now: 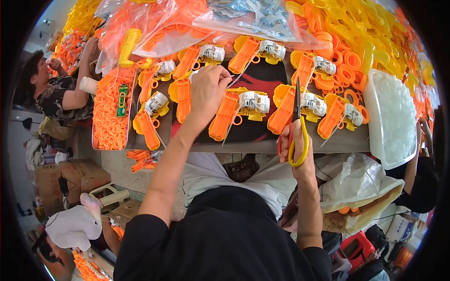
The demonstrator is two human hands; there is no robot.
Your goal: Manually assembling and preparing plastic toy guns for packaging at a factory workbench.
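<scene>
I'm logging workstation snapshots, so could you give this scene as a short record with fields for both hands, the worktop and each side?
Left hand: over the worktop among the assemblies; grip unclear
Right hand: holding scissors with yellow-and-red handles and dark blades, pointing away from the body
Worktop: orange-and-yellow plastic assemblies with white units, in two rough rows
Left side: rectangular tray of small orange plastic rings
Right side: translucent white plastic bin

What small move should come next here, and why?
Probably bring the scissors toward the left hand: the right hand holds them, blades pointing away from the body, while the left fingertips are beside a thin grey strip.
</scene>
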